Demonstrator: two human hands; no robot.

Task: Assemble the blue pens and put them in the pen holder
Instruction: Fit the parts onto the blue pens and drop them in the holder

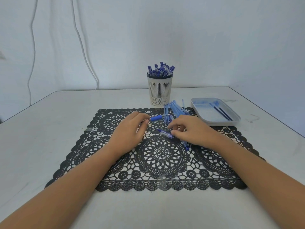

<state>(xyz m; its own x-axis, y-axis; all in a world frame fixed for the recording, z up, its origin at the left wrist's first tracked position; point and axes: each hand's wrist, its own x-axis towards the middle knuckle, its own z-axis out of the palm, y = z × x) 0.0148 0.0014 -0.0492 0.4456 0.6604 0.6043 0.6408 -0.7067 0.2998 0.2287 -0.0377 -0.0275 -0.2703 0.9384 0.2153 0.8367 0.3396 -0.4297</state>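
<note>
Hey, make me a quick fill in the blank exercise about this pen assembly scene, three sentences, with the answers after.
1. The assembled pens stand in the pen holder, with their ____ pointing up.
2. The left hand holds a pen part with a blue grip over the black lace ____.
3. Two dark refills lie in the grey ____, to the right of the holder.

Missing words: caps; mat; tray

Left hand holding a pen with a blue grip, right hand pinching a pen cap, black lace mat, pen holder full of blue pens, tray at right
</note>
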